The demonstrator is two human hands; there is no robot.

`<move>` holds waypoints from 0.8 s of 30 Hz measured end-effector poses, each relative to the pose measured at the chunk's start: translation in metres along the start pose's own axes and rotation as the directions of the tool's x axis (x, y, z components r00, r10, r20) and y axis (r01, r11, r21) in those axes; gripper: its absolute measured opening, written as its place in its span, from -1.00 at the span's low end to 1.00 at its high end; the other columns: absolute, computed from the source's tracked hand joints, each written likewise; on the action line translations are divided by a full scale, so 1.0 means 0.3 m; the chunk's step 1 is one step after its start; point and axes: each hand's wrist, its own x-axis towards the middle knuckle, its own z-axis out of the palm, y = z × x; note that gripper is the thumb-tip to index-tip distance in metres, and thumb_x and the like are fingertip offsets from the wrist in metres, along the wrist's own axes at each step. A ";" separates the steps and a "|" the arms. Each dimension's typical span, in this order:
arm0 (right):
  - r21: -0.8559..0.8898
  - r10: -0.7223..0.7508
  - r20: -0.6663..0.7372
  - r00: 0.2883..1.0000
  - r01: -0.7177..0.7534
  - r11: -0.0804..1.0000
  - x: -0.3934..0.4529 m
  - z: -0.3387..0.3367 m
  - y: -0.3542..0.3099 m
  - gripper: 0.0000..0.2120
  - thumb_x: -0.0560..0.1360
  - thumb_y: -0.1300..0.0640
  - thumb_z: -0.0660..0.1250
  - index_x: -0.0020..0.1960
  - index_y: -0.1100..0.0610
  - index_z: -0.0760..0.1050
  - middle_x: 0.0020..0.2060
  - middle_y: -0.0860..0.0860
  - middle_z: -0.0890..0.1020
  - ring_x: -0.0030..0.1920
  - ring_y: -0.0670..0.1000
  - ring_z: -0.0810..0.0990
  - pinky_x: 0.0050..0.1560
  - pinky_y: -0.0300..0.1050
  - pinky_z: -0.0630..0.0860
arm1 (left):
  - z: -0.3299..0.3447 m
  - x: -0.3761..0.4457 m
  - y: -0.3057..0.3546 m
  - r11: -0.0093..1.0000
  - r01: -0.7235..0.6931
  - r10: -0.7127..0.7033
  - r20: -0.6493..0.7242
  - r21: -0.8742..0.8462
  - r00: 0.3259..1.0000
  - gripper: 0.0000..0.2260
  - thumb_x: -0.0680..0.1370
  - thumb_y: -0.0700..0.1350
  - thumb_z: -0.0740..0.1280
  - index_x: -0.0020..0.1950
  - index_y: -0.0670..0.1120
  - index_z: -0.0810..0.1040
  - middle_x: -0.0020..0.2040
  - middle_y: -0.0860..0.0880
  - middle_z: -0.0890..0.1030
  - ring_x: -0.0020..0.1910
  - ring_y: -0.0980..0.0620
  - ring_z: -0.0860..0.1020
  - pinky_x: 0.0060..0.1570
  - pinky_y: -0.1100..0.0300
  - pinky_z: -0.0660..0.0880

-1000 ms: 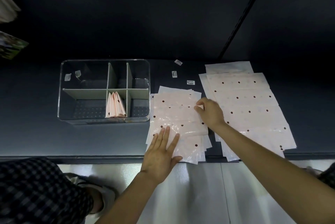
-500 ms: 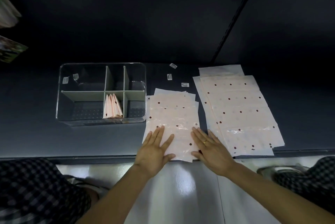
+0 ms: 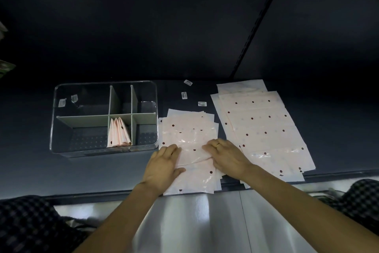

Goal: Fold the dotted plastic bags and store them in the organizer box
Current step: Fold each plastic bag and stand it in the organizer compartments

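A stack of pale pink dotted plastic bags lies on the dark shelf just right of the clear organizer box. My left hand and my right hand each grip the near part of the top bag, which is turned over away from me across the stack. Several folded bags stand upright in the box's front middle compartment. A second stack of flat, longer dotted bags lies to the right.
Three small label stickers lie on the shelf behind the middle stack. The box's other compartments hold nothing but two stickers on its wall. The shelf's front edge runs just below the stacks, which overhang it slightly.
My right hand came from the far edge of the middle stack to its near edge. Both hands, flat half a second ago, now grip the top bag and have carried its near part away from me.
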 end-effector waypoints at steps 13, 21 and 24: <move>0.445 0.243 0.083 0.967 -0.254 0.859 -0.054 0.032 0.059 -0.79 0.53 0.13 0.33 0.15 0.10 0.59 0.01 -0.04 0.62 0.12 -0.02 0.48 0.10 -0.37 0.30 | -0.016 -0.022 0.016 0.971 -0.075 0.059 -0.075 -0.228 0.995 -0.74 0.64 -0.09 0.13 0.23 -0.03 0.54 0.14 0.02 0.58 0.15 -0.02 0.48 0.17 0.18 0.29; 0.740 0.564 0.315 0.763 -0.570 0.358 0.005 0.038 0.045 -0.72 0.53 0.10 0.32 -0.32 0.17 0.42 -0.48 -0.08 0.38 -0.41 -0.09 0.33 -0.39 -0.28 0.24 | -0.026 -0.022 0.071 0.629 0.342 -0.461 0.019 -0.698 0.887 -0.78 0.62 -0.08 0.21 -0.22 -0.04 0.49 -0.40 0.01 0.42 -0.30 -0.09 0.43 -0.29 0.15 0.30; 0.645 0.627 0.324 0.709 -0.650 0.402 0.041 0.047 0.038 -0.55 0.53 0.07 0.31 -0.41 0.11 0.16 -0.50 -0.04 0.23 -0.44 -0.07 0.19 -0.39 -0.16 0.12 | -0.038 -0.027 0.123 0.739 0.378 -0.518 -0.111 -0.557 0.848 -0.75 0.58 -0.15 0.28 0.26 -0.12 0.48 0.06 -0.12 0.53 0.10 -0.14 0.47 0.04 0.06 0.44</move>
